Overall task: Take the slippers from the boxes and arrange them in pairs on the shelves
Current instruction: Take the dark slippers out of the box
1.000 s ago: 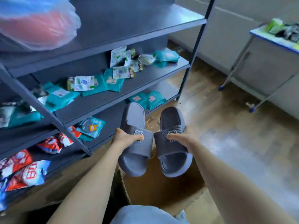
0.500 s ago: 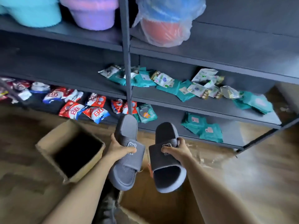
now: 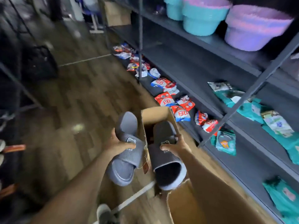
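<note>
I hold a pair of grey slippers with a small bear logo on each strap. My left hand (image 3: 119, 145) grips the left slipper (image 3: 124, 152) by its strap. My right hand (image 3: 175, 147) grips the right slipper (image 3: 166, 160) the same way. Both slippers hang side by side, toes toward me, above the floor. Behind them an open cardboard box (image 3: 155, 113) stands on the floor. A second open cardboard box (image 3: 191, 206) sits low in front of me. The dark metal shelves (image 3: 202, 65) run along my right side.
The lowest shelf carries red and white snack packets (image 3: 165, 99); the one above holds teal packets (image 3: 252, 107). Teal and purple tubs (image 3: 205, 15) stand on an upper shelf. Wooden floor (image 3: 77, 97) stretches to the left, with dark racks and another box (image 3: 116, 13) farther off.
My view has swung left along the shelving, now showing the aisle floor and the tubs. The slippers stay gripped in both hands, held at about the same height.
</note>
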